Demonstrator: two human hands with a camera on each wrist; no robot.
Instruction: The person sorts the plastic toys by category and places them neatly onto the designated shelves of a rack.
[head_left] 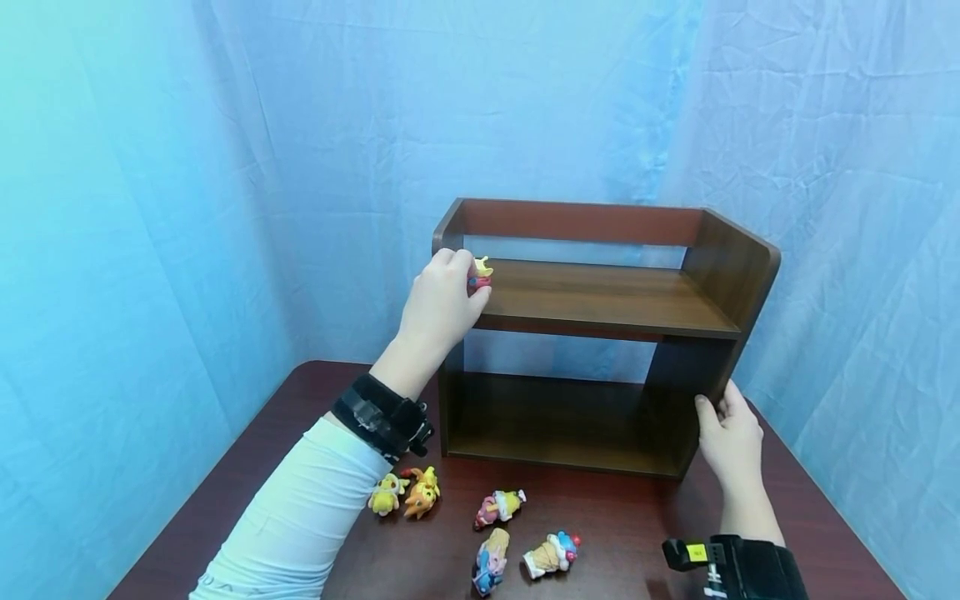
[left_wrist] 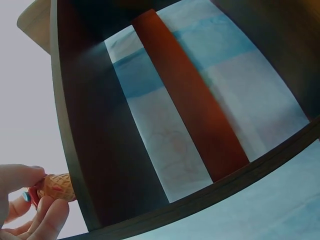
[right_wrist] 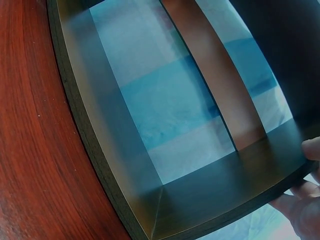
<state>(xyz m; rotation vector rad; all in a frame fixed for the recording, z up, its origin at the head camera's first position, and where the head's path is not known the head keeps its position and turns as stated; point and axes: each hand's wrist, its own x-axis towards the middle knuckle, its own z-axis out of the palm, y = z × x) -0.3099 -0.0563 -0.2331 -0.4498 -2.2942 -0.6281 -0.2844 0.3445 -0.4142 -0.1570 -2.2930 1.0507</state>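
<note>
My left hand (head_left: 442, 298) pinches a small ice-cream-cone figurine (head_left: 482, 272) between thumb and fingers, at the left end of the upper board of a brown wooden shelf (head_left: 607, 296). In the left wrist view the figurine's tan waffle cone (left_wrist: 59, 187) points at the front edge of the shelf's side panel (left_wrist: 75, 170). My right hand (head_left: 733, 442) grips the front edge of the right side panel low down, thumb on the inner face and fingers outside. The right wrist view shows the fingers (right_wrist: 300, 212) wrapping that panel's edge.
On the dark table (head_left: 607, 508) before the shelf lie a yellow figurine (head_left: 386, 494), an orange-and-yellow one (head_left: 422, 493), a pink-and-yellow one (head_left: 499, 507), a blue-and-tan one (head_left: 491, 562) and a cone figurine with blue top (head_left: 551, 555). Blue cloth (head_left: 525, 108) hangs around the table.
</note>
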